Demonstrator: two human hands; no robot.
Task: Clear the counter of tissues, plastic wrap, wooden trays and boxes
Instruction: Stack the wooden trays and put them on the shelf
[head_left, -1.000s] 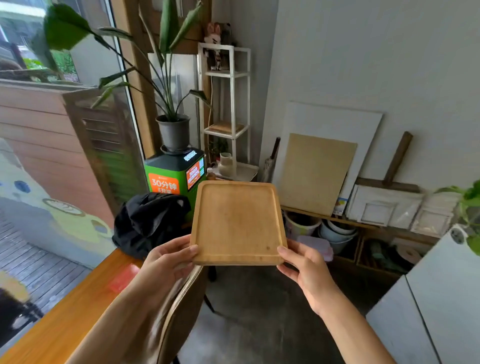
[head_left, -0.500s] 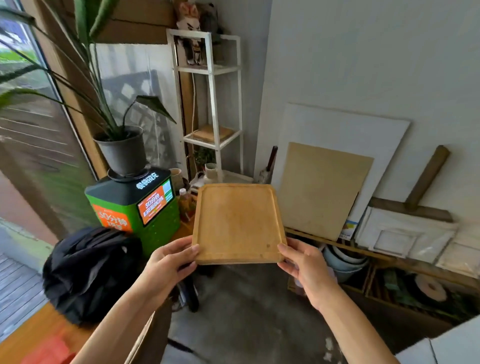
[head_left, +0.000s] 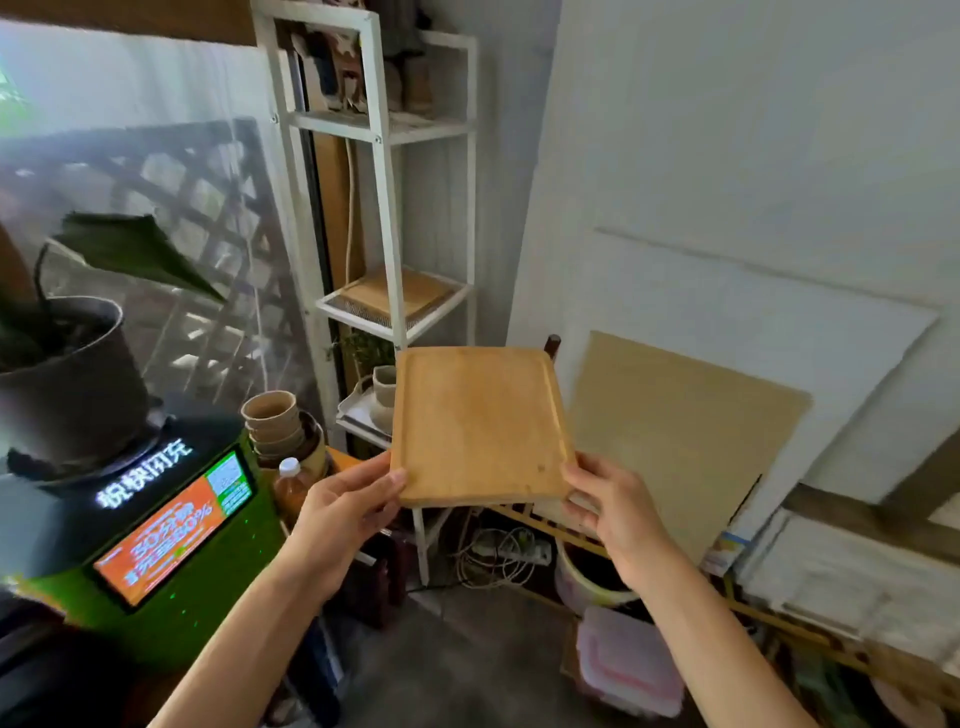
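Observation:
A square wooden tray with a raised rim hangs in the air in front of me, tilted with its far edge up. My left hand grips its near left corner. My right hand grips its near right corner. The tray is just in front of a white metal shelf unit. On the unit's middle shelf lies another wooden tray.
A green machine with an orange screen stands at the left, a grey plant pot on top. Stacked paper cups and a bottle sit beside it. Boards lean on the right wall; a plastic box lies on the floor.
I have moved closer to the white shelf unit with the tray held in both hands. The green machine and plant pot have slid toward the left edge of view.

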